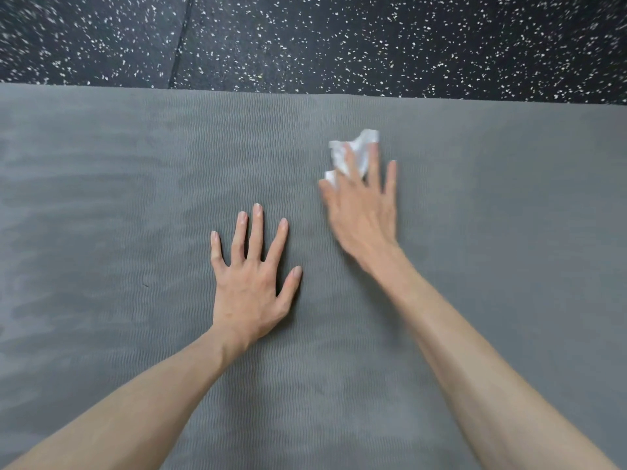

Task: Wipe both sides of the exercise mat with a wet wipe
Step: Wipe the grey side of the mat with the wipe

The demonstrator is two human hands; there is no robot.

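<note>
Left hand (251,283) flat, right hand (364,212) blurred

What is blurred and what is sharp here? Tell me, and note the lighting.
Head view: the right hand and the wet wipe under its fingers are smeared by motion blur; the left hand, flat on the mat, is sharp; lighting is soft and even, without glare; the mat's far edge bows slightly from wide-angle distortion.

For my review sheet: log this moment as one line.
left hand flat on mat | right hand pressing wet wipe, blurred | speckled floor beyond
</note>
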